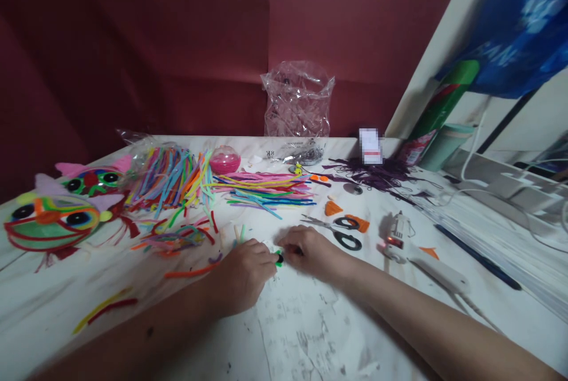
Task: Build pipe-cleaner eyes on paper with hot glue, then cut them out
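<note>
My left hand [247,271] is closed, its fingertips pressed against a small green and black piece [280,258] over a written-on paper sheet [297,322]. My right hand [313,252] is closed in a pinch just to the right of that piece; what its fingertips hold is hidden. Beyond the right hand lie scissors [332,226] with black handles, blades parted. Orange scraps [333,208] are around them. Left of my left hand are an orange pipe cleaner [189,273] and a pile of bent, multicoloured pipe cleaners [177,238].
Two colourful mask-like faces [53,221] stand at the left. Bundled pipe cleaners [160,180], a pink-filled dome [225,160], a clear plastic bag [297,103] and dark purple strips [377,173] lie at the back. A white glue gun [396,236] and its cable are on the right.
</note>
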`<act>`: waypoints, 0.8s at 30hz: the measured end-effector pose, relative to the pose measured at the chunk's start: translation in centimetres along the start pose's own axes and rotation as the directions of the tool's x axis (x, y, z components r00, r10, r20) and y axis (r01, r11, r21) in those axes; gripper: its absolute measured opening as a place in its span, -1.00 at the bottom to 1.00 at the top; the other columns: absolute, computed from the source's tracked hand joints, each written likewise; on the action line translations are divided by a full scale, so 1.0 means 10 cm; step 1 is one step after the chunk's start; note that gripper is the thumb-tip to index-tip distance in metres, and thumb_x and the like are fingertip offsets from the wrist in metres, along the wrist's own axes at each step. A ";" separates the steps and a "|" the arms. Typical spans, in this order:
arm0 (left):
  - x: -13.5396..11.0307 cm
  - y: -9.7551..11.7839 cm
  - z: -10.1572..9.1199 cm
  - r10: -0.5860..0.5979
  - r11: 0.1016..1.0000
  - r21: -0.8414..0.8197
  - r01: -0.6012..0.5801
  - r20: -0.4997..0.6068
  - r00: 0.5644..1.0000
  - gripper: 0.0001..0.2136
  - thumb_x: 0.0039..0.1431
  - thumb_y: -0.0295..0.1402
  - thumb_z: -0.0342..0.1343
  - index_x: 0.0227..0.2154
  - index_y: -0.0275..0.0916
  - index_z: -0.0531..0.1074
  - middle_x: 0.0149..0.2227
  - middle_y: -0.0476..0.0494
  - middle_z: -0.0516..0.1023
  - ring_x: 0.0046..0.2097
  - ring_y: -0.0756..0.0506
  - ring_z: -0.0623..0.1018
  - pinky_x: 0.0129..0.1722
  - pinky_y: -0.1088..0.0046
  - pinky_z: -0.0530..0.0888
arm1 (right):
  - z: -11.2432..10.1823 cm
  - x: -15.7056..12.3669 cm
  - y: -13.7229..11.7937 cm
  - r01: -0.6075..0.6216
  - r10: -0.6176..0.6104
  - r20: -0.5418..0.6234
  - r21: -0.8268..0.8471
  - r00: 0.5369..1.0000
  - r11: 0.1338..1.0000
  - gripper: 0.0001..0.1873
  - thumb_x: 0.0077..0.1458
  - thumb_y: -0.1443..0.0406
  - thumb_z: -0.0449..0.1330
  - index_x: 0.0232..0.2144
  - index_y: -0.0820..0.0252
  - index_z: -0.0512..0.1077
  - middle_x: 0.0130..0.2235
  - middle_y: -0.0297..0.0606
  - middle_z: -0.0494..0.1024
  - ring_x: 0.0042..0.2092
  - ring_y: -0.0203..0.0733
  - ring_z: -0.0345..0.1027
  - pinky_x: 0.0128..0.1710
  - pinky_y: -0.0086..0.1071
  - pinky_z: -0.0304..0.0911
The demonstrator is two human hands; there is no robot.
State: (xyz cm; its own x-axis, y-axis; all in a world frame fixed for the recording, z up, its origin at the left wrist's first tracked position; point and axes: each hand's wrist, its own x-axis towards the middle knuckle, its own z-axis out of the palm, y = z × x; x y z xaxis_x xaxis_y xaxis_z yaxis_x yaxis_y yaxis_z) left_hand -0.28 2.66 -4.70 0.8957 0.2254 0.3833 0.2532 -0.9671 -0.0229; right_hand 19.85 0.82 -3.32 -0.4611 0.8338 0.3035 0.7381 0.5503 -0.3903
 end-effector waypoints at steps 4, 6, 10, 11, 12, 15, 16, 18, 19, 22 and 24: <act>0.00 0.01 -0.01 -0.006 1.000 -0.002 0.006 0.009 1.000 -0.85 0.05 -0.58 -0.04 -0.51 -0.24 0.35 -0.38 -0.15 0.49 -0.30 -0.09 0.40 -0.23 0.34 0.32 | -0.05 -0.03 0.03 0.034 -0.034 -0.027 0.001 0.999 0.999 -0.73 -0.09 0.58 0.10 -0.47 0.20 0.50 -0.39 -0.26 0.53 -0.31 -0.23 0.33 -0.25 -0.40 0.15; 0.01 0.01 -0.02 -0.012 1.000 -0.001 0.012 0.017 1.000 -0.85 0.05 -0.59 -0.05 -0.51 -0.24 0.35 -0.38 -0.15 0.49 -0.29 -0.09 0.40 -0.22 0.34 0.32 | -0.03 -0.04 0.03 0.062 -0.062 -0.018 -0.023 0.998 0.998 -0.74 -0.06 0.56 0.11 -0.44 0.19 0.51 -0.36 -0.25 0.53 -0.29 -0.21 0.32 -0.21 -0.36 0.12; 0.01 0.03 -0.03 -0.030 0.999 -0.011 0.030 0.015 0.999 -0.84 0.04 -0.59 -0.05 -0.46 -0.24 0.38 -0.38 -0.15 0.49 -0.29 -0.10 0.40 -0.22 0.34 0.34 | 0.01 -0.05 -0.03 0.098 -0.093 0.038 -0.153 0.995 0.983 -0.79 0.06 0.50 0.11 -0.47 0.18 0.48 -0.37 -0.23 0.47 -0.27 -0.19 0.24 -0.26 -0.32 0.03; 0.02 0.04 -0.03 -0.034 0.999 -0.016 0.034 0.012 0.999 -0.83 0.04 -0.59 -0.05 -0.44 -0.25 0.39 -0.38 -0.15 0.49 -0.29 -0.10 0.40 -0.22 0.34 0.34 | 0.01 -0.05 -0.05 0.107 -0.098 0.054 -0.193 0.994 0.975 -0.80 0.08 0.48 0.11 -0.48 0.18 0.47 -0.37 -0.23 0.47 -0.27 -0.18 0.23 -0.28 -0.31 0.01; 0.02 0.04 -0.03 -0.038 0.999 -0.021 0.038 0.007 0.999 -0.83 0.04 -0.60 -0.06 -0.42 -0.25 0.39 -0.38 -0.15 0.49 -0.28 -0.10 0.41 -0.22 0.34 0.34 | 0.01 -0.05 -0.07 0.120 -0.107 0.070 -0.230 0.992 0.966 -0.81 0.10 0.46 0.11 -0.49 0.19 0.45 -0.37 -0.22 0.46 -0.26 -0.18 0.22 -0.29 -0.30 -0.01; 0.02 0.04 -0.03 -0.038 0.999 -0.029 0.038 -0.001 0.999 -0.82 0.05 -0.60 -0.06 -0.40 -0.25 0.40 -0.37 -0.16 0.50 -0.28 -0.11 0.41 -0.22 0.33 0.35 | 0.00 -0.06 -0.09 0.143 -0.117 0.109 -0.277 0.987 0.950 -0.81 0.10 0.47 0.11 -0.50 0.21 0.42 -0.36 -0.22 0.46 -0.27 -0.18 0.22 -0.31 -0.29 -0.04; 0.02 0.04 -0.03 -0.034 0.999 -0.030 0.034 -0.002 0.999 -0.81 0.05 -0.60 -0.06 -0.40 -0.25 0.41 -0.37 -0.16 0.50 -0.28 -0.11 0.42 -0.22 0.33 0.35 | 0.00 -0.07 -0.08 0.135 -0.111 0.104 -0.260 0.988 0.956 -0.81 0.10 0.48 0.10 -0.50 0.21 0.42 -0.36 -0.22 0.47 -0.27 -0.18 0.23 -0.31 -0.29 -0.03; 0.02 0.03 -0.03 -0.027 0.999 -0.031 0.027 -0.005 1.000 -0.81 0.04 -0.60 -0.06 -0.39 -0.25 0.41 -0.36 -0.16 0.50 -0.27 -0.11 0.42 -0.21 0.32 0.36 | 0.01 -0.08 -0.05 0.098 -0.089 0.055 -0.190 0.994 0.977 -0.82 0.07 0.50 0.09 -0.46 0.20 0.43 -0.36 -0.23 0.47 -0.28 -0.20 0.26 -0.30 -0.32 0.00; 0.02 0.03 -0.02 -0.025 0.999 -0.033 0.025 -0.006 1.000 -0.81 0.04 -0.60 -0.06 -0.39 -0.25 0.41 -0.36 -0.16 0.50 -0.27 -0.11 0.42 -0.21 0.32 0.36 | 0.02 -0.09 -0.04 0.080 -0.077 0.026 -0.146 0.997 0.986 -0.81 0.07 0.51 0.08 -0.44 0.20 0.43 -0.36 -0.24 0.47 -0.29 -0.21 0.27 -0.29 -0.33 0.03; 0.02 0.02 -0.02 -0.037 0.998 -0.047 0.037 0.001 0.999 -0.80 0.04 -0.61 -0.06 -0.38 -0.25 0.41 -0.35 -0.17 0.50 -0.26 -0.11 0.42 -0.21 0.32 0.37 | 0.05 -0.09 -0.02 0.063 -0.064 -0.028 -0.046 0.998 0.997 -0.81 0.04 0.51 0.08 -0.47 0.21 0.43 -0.41 -0.27 0.47 -0.32 -0.23 0.29 -0.27 -0.35 0.08; 0.03 0.02 -0.02 -0.049 0.996 -0.069 0.050 0.012 0.999 -0.80 0.04 -0.61 -0.06 -0.37 -0.25 0.41 -0.33 -0.16 0.51 -0.25 -0.11 0.43 -0.21 0.34 0.38 | 0.07 -0.08 -0.04 0.057 -0.057 -0.036 -0.016 0.998 0.998 -0.84 0.00 0.50 0.12 -0.51 0.20 0.42 -0.43 -0.28 0.47 -0.32 -0.21 0.29 -0.26 -0.35 0.11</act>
State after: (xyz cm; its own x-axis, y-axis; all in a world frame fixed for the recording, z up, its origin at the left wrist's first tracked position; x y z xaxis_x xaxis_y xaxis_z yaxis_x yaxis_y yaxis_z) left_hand -0.07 2.45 -4.40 0.8865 0.2738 0.3731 0.2715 -0.9606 0.0599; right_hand 19.57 -0.04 -4.03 -0.4846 0.7989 0.3563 0.7185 0.5958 -0.3588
